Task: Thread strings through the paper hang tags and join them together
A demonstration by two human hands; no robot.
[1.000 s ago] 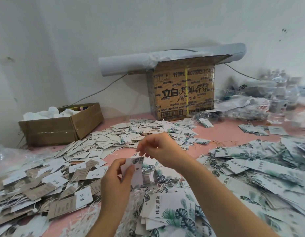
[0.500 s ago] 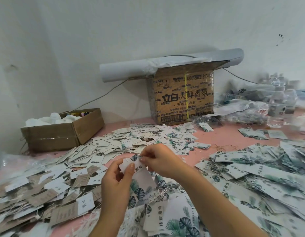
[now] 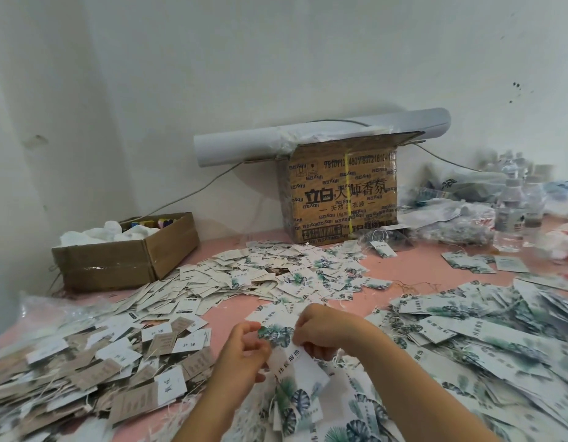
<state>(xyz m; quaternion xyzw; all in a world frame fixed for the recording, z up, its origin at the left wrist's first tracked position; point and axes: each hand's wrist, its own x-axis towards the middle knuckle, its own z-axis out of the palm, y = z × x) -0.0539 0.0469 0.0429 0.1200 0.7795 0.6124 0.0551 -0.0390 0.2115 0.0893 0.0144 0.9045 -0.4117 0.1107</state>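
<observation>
My left hand (image 3: 241, 352) pinches the left edge of a white hang tag with a green leaf print (image 3: 276, 338), held over the pink table. My right hand (image 3: 324, 330) pinches the same tag at its right edge, fingers curled; a thin white string (image 3: 335, 362) trails below it. A longer white tag (image 3: 300, 366) hangs beneath the hands. Whether the string passes through the tag's hole is hidden by my fingers.
Heaps of loose tags cover the pink table (image 3: 225, 317): white and brown ones at left (image 3: 117, 355), leaf-printed ones at right (image 3: 486, 333) and centre (image 3: 292, 275). An open cardboard box (image 3: 126, 266) sits back left, a printed carton (image 3: 343, 199) behind, water bottles (image 3: 509, 218) back right.
Both hands have lowered towards the table with the tag and drawn closer together. The right hand has come down from above the tag to its right edge.
</observation>
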